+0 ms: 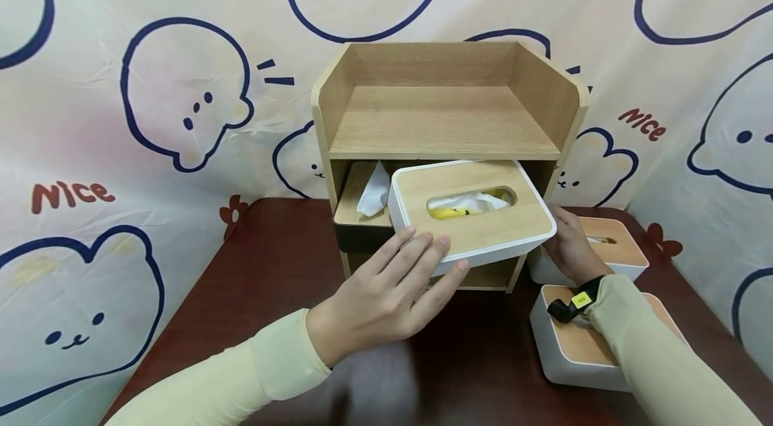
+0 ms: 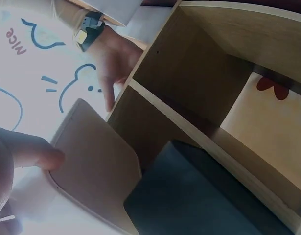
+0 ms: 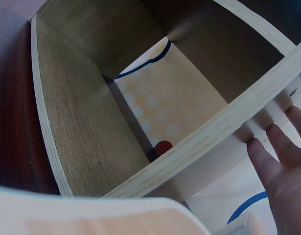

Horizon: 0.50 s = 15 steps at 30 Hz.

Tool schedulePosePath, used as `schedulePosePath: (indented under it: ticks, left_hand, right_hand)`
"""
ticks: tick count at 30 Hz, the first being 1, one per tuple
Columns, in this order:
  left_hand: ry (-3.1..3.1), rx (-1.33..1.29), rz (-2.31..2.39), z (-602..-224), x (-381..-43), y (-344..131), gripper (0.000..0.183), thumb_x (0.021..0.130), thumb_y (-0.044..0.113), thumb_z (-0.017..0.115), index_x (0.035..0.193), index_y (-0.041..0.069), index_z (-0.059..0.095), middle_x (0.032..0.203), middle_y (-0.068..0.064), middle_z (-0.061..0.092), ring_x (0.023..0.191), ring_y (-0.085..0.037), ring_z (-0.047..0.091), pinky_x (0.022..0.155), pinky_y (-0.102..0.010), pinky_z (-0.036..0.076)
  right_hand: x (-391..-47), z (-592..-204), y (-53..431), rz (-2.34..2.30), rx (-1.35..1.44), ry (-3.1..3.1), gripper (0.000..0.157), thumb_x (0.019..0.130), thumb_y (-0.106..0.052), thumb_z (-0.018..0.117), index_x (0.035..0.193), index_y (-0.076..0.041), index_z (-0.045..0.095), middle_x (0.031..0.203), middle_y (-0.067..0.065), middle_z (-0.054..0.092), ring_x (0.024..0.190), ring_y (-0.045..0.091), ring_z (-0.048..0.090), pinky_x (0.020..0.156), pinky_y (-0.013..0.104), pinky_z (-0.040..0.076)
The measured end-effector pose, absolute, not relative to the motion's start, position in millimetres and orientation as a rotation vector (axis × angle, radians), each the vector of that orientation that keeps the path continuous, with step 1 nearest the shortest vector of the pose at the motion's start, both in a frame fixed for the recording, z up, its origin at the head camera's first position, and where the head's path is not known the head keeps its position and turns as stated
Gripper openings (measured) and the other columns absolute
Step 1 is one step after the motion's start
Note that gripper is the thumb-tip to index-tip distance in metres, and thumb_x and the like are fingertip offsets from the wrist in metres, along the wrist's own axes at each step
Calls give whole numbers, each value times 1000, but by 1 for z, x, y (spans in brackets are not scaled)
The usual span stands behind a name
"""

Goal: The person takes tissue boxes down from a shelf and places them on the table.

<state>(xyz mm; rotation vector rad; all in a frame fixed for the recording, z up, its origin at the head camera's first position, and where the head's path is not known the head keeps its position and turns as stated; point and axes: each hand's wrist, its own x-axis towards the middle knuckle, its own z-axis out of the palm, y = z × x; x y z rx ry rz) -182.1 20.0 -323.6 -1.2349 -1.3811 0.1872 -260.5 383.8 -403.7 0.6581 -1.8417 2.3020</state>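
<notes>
Head view is showing a white tissue box [image 1: 483,231] slanting in front of the shelf unit [image 1: 447,121], its back edge reaching under the front edge of the unit's upper board. The left hand [image 1: 392,292] is gripping the box's near edge, fingers lying over the lid and, in the left wrist view, the thumb pressing its underside. The right hand [image 1: 570,245] is holding nothing; its fairly straight fingertips are touching the unit's outer right side. A dark box [image 1: 362,238] with a tissue [image 1: 376,191] sticking up is filling the left of the unit's middle opening, leaving room to its right, and the white box's left end is partly covering it; whether they are touching, I cannot tell. The unit's lower compartment is opening through to the cloth behind.

Right of the unit, a second white box [image 1: 628,251] is standing beside it, and a third white box [image 1: 564,352] is sitting nearer the person. The dark red-brown table [image 1: 272,292] is carrying the unit, and bear-printed cloth [image 1: 181,211] is hanging behind and on both sides.
</notes>
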Motion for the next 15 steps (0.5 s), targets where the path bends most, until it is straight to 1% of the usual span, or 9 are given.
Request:
schedulePosePath:
  ticks: [3, 5, 7, 10, 12, 15]
  left_hand:
    - [-1397, -1216, 191, -321, -179, 14, 29, 95, 8, 55, 122, 0, 62, 116, -23, 64, 102, -34, 64, 95, -46, 46]
    - [-1402, -1216, 185, -319, -177, 10, 28, 96, 5, 53, 121, -2, 62, 115, -23, 65, 102, -34, 64, 94, -45, 47]
    - [-1403, -1215, 186, -316, -175, 6, 27, 97, 2, 50, 120, -4, 62, 115, -23, 65, 102, -33, 64, 94, -44, 47]
    - [-1416, -1216, 190, -315, -172, 0, 27, 98, -1, 48, 120, -5, 62, 115, -23, 65, 102, -34, 64, 94, -43, 47]
    - [-1436, -1211, 191, -316, -171, -4, 27, 97, 0, 49, 121, -6, 61, 117, -24, 64, 103, -35, 64, 95, -44, 46]
    - [-1489, -1204, 195, -320, -169, -10, 29, 98, 0, 50, 124, -6, 58, 121, -27, 61, 106, -38, 62, 97, -47, 44]
  right_hand:
    - [-260, -403, 383, 2280, 663, -1852, 30, 107, -21, 41, 115, -15, 70, 99, 1, 68, 87, 10, 64, 74, 23, 51]
    - [-260, -403, 382, 2278, 649, -1865, 29, 106, -23, 42, 114, -15, 69, 95, 1, 69, 84, 10, 65, 71, 23, 51]
    - [-259, -402, 382, 2281, 631, -1882, 28, 106, -24, 43, 113, -15, 69, 95, 2, 68, 83, 11, 65, 71, 24, 52]
    - [-258, -402, 382, 2276, 598, -1908, 28, 106, -25, 43, 113, -15, 68, 96, 2, 68, 84, 12, 65, 71, 25, 52]
    - [-258, -403, 383, 2262, 590, -1920, 28, 106, -25, 43, 112, -15, 68, 98, 2, 67, 86, 12, 64, 73, 25, 52]
    - [-260, -404, 383, 2235, 607, -1921, 29, 106, -24, 42, 120, -16, 67, 108, 1, 66, 94, 12, 63, 79, 24, 51]
